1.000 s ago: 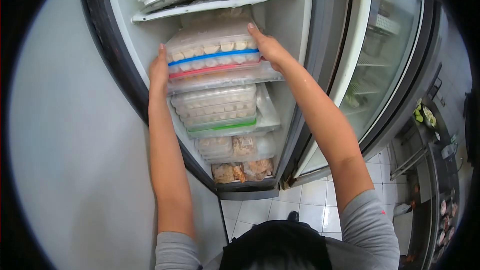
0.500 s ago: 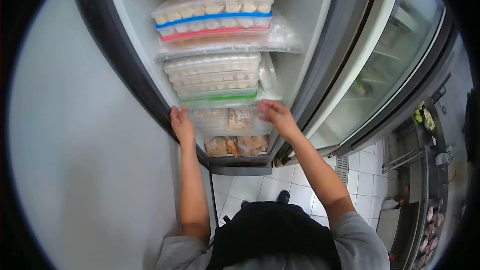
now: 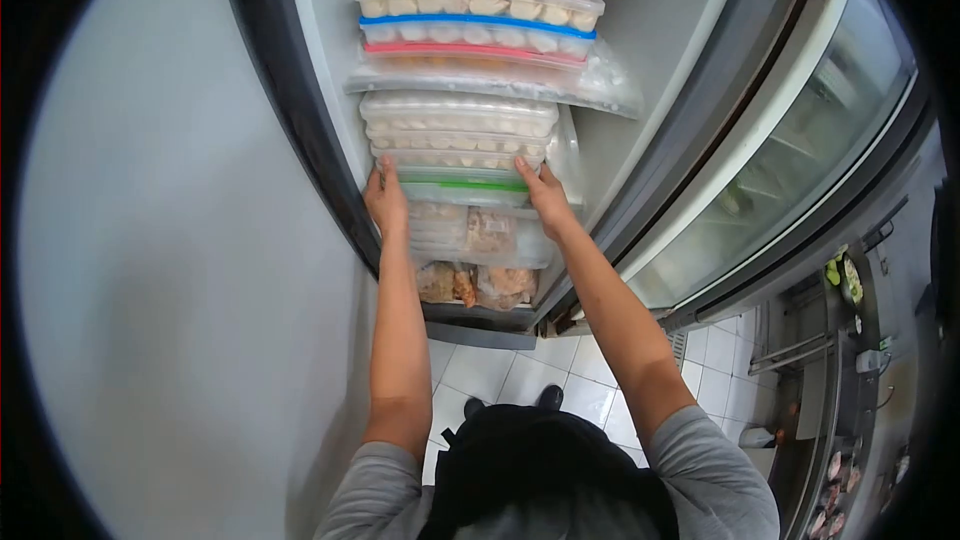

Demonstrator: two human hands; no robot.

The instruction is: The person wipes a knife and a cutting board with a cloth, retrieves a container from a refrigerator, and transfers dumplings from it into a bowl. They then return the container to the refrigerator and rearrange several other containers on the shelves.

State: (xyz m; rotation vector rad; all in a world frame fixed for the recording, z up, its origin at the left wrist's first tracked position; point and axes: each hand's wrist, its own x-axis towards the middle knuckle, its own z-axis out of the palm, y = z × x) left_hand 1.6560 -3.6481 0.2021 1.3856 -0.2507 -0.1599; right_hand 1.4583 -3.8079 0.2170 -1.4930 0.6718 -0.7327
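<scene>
Inside the open upright freezer, a stack of clear plastic containers (image 3: 458, 118) holding pale, round pieces rests on a container with a green edge (image 3: 462, 183). My left hand (image 3: 387, 198) grips the left end of that green-edged container, thumb up at its front corner. At the opposite end, my right hand (image 3: 545, 195) holds it the same way, thumb over the top edge. Fingers beneath and behind are partly hidden. Just below sit more clear containers and a bag of brownish food (image 3: 491, 232).
Above, a shelf (image 3: 490, 87) carries containers with blue (image 3: 475, 21) and red edges. Bagged food (image 3: 506, 285) fills the bottom. A glass door (image 3: 770, 160) stands open at right, a pale panel (image 3: 190, 240) at left. Farther right is a metal counter (image 3: 835, 360).
Both hands have moved up from the lower containers to the ends of the green-edged one and closed on it. The view has shifted, so the freezer appears farther right.
</scene>
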